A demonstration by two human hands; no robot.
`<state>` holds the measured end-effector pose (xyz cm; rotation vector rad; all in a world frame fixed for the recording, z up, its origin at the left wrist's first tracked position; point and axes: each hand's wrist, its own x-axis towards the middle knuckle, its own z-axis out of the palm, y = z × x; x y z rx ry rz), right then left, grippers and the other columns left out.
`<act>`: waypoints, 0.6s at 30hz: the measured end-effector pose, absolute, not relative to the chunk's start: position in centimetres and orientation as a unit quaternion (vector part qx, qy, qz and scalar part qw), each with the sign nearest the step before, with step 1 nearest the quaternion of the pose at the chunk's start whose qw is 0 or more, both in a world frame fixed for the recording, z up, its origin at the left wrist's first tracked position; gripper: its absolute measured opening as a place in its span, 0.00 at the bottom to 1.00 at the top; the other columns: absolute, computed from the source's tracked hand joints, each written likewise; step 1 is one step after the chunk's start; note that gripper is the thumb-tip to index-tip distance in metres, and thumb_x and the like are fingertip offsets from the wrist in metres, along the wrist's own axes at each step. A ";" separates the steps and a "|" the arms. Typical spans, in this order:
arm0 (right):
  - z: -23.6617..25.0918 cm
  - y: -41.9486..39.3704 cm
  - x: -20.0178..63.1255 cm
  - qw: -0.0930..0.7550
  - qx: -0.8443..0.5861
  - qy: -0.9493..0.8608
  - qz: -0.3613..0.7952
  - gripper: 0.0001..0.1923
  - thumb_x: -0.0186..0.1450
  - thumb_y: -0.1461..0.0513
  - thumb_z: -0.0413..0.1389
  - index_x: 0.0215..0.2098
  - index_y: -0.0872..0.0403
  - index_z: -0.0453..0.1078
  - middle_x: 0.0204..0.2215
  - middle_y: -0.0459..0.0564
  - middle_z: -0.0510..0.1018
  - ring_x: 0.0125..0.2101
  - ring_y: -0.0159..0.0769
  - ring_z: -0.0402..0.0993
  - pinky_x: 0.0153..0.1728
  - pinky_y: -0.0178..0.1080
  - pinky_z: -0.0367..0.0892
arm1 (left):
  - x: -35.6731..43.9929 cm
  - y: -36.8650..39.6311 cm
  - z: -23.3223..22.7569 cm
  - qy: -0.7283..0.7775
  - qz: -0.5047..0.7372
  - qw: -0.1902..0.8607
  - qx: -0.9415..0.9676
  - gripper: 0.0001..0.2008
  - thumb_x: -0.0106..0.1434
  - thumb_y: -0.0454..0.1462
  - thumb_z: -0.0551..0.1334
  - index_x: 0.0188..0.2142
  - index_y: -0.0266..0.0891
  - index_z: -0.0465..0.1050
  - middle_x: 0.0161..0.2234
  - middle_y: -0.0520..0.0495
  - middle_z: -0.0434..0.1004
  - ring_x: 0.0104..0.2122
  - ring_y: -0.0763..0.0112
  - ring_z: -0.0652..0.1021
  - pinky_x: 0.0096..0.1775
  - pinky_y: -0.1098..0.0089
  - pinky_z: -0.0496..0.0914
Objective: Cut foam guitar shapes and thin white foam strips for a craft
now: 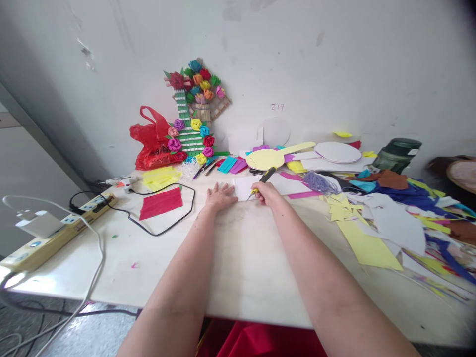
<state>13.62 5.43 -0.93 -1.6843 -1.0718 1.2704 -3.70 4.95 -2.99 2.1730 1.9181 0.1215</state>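
Note:
My left hand (220,195) lies flat on the white table (238,267), its fingers pressing the left edge of a white sheet (243,187). In my right hand (267,192) is a yellow-and-black craft knife (262,180), held like a pen with its tip down on the sheet's lower edge. Just behind the knife lies a yellow spoon-shaped cutout (273,157).
A red paper piece (161,203) and a black cable (163,218) lie at left, beside a power strip (55,233). A paper-flower craft (193,116) and red bag (154,141) stand by the wall. Coloured paper scraps (390,213) cover the right side, with a green jar (396,154).

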 end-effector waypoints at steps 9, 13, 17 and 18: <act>-1.7 5.8 13.4 0.352 -0.686 -0.452 0.448 0.10 0.53 0.58 0.55 0.24 0.58 0.65 0.09 0.43 0.62 0.11 0.26 0.55 0.12 0.30 0.53 | -3.7 5.1 -3.6 0.643 0.075 0.082 0.758 0.27 0.58 0.52 0.49 0.58 0.59 0.55 0.63 0.56 0.47 0.61 0.54 0.46 0.54 0.41 0.40; -1.4 5.7 13.6 0.288 -0.691 -0.504 0.431 0.17 0.56 0.52 0.52 0.24 0.58 0.67 0.12 0.47 0.65 0.12 0.27 0.58 0.14 0.32 0.55 | -3.6 4.9 -3.5 0.645 0.080 0.070 0.757 0.26 0.58 0.51 0.50 0.56 0.59 0.58 0.62 0.57 0.50 0.61 0.55 0.49 0.55 0.44 0.43; -0.6 5.7 13.6 0.204 -0.737 -0.591 0.256 0.18 0.55 0.51 0.53 0.28 0.59 0.71 0.23 0.56 0.74 0.25 0.38 0.71 0.25 0.37 0.63 | -3.4 4.7 -3.3 0.644 0.090 0.060 0.757 0.25 0.57 0.50 0.51 0.55 0.57 0.60 0.61 0.56 0.51 0.60 0.56 0.51 0.55 0.47 0.45; -0.4 5.6 13.5 0.198 -0.747 -0.605 0.192 0.18 0.55 0.51 0.53 0.30 0.59 0.71 0.28 0.58 0.75 0.30 0.42 0.72 0.29 0.39 0.63 | -3.4 4.7 -3.3 0.644 0.093 0.057 0.757 0.25 0.57 0.50 0.51 0.55 0.57 0.61 0.61 0.56 0.52 0.60 0.55 0.51 0.55 0.47 0.46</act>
